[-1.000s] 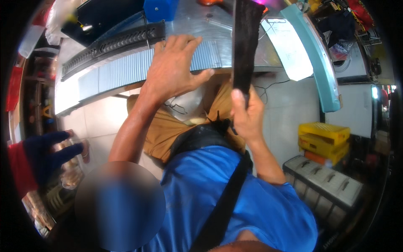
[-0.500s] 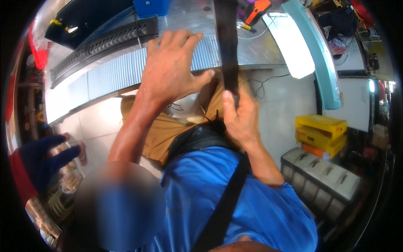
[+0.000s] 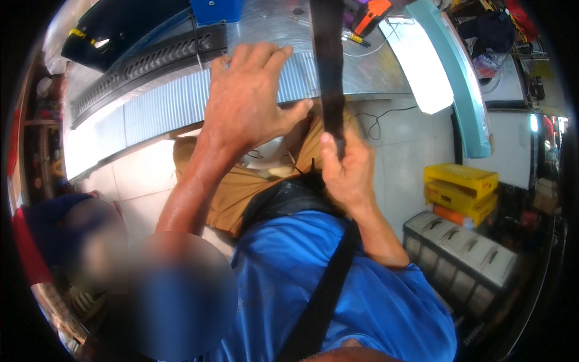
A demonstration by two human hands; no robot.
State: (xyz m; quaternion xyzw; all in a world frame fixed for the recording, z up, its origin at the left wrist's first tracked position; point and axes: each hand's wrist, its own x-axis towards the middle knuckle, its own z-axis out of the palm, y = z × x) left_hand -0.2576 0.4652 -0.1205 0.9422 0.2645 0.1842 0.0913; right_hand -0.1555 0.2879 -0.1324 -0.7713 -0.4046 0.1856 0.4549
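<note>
My left hand (image 3: pixel 244 99) lies palm down over a pale ribbed sheet (image 3: pixel 163 113) along the bench's near edge. Its fingers point away from me and its thumb sticks out to the right. In my right hand (image 3: pixel 350 169) is the near end of a long, dark, flat strip (image 3: pixel 329 57), with my thumb along its top. The strip runs away from me across the bench edge, just right of my left hand, and leaves the picture at the top. Its exact kind I cannot make out.
On the metal bench (image 3: pixel 380 69) are a dark grooved panel (image 3: pixel 151 63), a blue box (image 3: pixel 217 11), an orange-and-black tool (image 3: pixel 371 17) and a marker (image 3: pixel 356 39). A teal curved panel (image 3: pixel 464 90) stands right. Yellow trays (image 3: pixel 461 181) and a drawer case (image 3: pixel 461 247) sit lower right. Another person (image 3: pixel 42 235) is at left.
The strip and my right hand have shifted very slightly to the right. My left hand stays nearly in place. The person at the left has moved a little.
</note>
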